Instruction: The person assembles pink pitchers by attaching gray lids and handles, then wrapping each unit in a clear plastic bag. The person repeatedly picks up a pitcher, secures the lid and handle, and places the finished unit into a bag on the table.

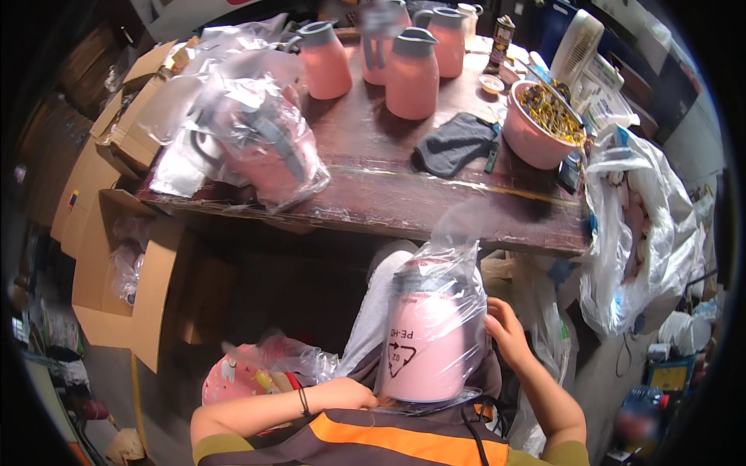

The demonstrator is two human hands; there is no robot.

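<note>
A pink vacuum jug (pixel 423 349) with a grey top stands between my thighs inside a clear plastic bag (pixel 458 260). The bag has dark printing on it, and its loose end rises above the jug. My left hand (pixel 353 394) is at the jug's base, closed on the bag's lower edge; its fingertips are partly hidden. On the other side, my right hand (pixel 507 332) rests its spread, slightly bent fingers against the bagged jug.
On the table (pixel 350 167) stand several pink jugs (pixel 412 85), bagged jugs (pixel 268 151), a grey cloth (pixel 458 144) and a pink tub (pixel 532 128) of yellow-black bits. An open carton (pixel 109 287) sits at left; a white plastic sack (pixel 660 225) hangs at right.
</note>
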